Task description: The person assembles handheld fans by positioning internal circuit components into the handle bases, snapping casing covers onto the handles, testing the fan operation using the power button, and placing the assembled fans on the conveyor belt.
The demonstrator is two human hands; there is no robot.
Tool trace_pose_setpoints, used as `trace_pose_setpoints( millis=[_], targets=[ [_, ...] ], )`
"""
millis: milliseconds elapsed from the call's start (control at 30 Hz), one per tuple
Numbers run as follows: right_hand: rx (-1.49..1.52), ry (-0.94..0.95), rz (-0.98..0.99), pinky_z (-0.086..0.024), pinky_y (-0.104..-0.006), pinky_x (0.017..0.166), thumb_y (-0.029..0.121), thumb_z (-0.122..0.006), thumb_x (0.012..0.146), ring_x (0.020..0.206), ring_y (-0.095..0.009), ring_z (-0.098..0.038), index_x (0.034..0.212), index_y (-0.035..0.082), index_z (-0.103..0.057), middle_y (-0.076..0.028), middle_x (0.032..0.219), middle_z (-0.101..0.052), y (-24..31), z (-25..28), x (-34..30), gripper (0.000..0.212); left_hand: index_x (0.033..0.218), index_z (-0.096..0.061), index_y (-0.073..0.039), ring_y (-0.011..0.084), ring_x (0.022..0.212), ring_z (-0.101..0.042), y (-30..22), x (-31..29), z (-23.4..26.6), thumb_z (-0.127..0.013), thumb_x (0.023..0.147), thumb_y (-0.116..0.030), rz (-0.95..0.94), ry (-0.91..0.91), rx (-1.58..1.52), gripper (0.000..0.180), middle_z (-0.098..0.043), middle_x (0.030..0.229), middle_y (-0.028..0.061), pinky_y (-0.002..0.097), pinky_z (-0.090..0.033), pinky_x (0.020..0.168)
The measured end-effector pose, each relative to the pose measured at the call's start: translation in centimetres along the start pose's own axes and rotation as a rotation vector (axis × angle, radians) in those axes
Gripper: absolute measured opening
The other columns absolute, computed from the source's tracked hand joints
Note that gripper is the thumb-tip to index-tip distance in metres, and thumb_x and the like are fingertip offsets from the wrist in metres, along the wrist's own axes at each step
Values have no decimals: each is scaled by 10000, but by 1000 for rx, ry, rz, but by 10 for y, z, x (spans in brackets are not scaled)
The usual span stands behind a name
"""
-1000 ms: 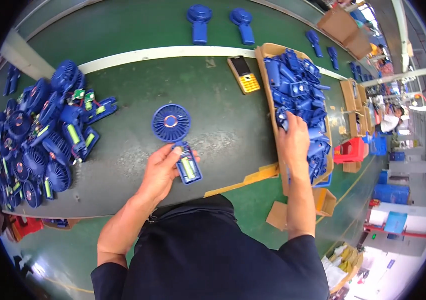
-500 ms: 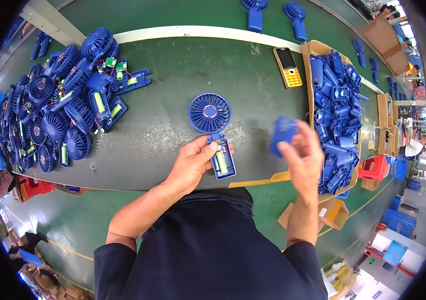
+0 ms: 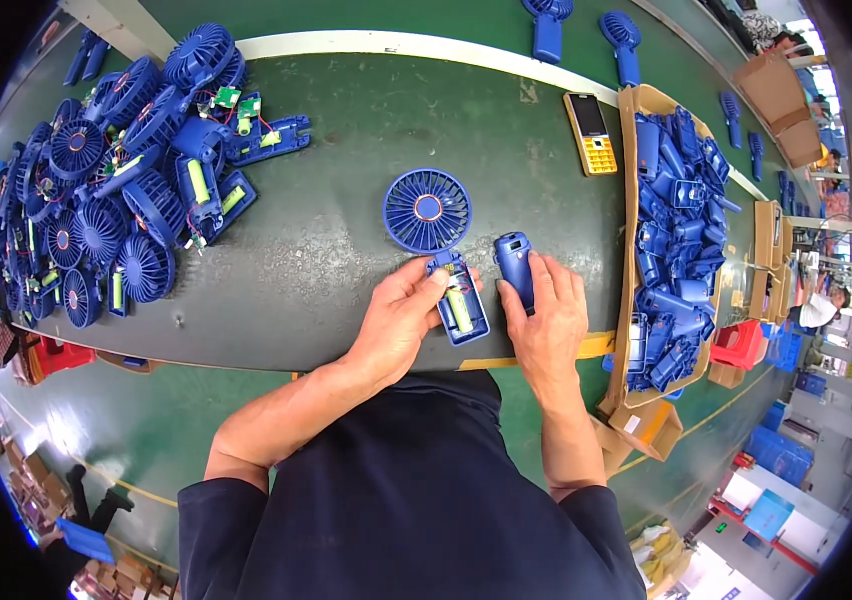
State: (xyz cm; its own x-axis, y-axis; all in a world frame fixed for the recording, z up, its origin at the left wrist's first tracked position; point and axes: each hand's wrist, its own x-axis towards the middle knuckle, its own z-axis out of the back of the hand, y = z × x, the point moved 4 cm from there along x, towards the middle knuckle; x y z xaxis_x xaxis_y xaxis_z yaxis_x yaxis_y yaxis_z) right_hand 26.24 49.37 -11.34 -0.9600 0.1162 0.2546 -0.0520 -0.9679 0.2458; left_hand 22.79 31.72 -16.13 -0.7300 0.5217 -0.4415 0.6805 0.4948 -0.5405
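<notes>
My left hand (image 3: 401,312) grips a blue handheld fan (image 3: 427,208) by its handle, thumb on top. The round fan head points away from me. Its handle is uncovered, showing a light green battery (image 3: 459,308) and small wires inside. Just to the right, my right hand (image 3: 548,315) is closed on a blue handle cover (image 3: 515,268), its outer side up, with small openings near the far end. A narrow gap separates the cover from the fan handle.
Many uncovered blue fans (image 3: 101,230) are heaped at the left. A cardboard box (image 3: 632,215) full of blue covers (image 3: 681,190) stands at the right, near a yellow mobile phone (image 3: 591,135). Finished-looking fans (image 3: 547,30) lie beyond the white rail (image 3: 396,42).
My right hand has brought the blue cover left, closer to the fan, and turned it lengthwise. My left hand still holds the fan, shifted slightly right in view.
</notes>
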Motion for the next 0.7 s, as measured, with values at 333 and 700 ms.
trace_pose_setpoints(
  millis=[333, 700],
  targets=[
    [250, -144, 20, -603, -404, 735, 88, -850, 749, 869, -356, -718, 1121, -36, -696, -209, 1070, -690, 8, 22, 1, 422, 1423, -482, -36, 260, 1378, -507, 5, 5, -1, -390, 1119, -419, -14, 185, -286, 497, -539, 1458, 163, 471, -398, 1170],
    [211, -34, 179, -612, -383, 723, 115, -843, 741, 878, -329, -731, 1167, 0, -687, -175, 1096, -687, 55, 13, 5, 468, 1467, -432, -54, 244, 1406, -462, 7, 4, 1, -366, 1106, -502, 32, 189, -285, 579, -491, 1498, 119, 483, -383, 1176]
  ],
)
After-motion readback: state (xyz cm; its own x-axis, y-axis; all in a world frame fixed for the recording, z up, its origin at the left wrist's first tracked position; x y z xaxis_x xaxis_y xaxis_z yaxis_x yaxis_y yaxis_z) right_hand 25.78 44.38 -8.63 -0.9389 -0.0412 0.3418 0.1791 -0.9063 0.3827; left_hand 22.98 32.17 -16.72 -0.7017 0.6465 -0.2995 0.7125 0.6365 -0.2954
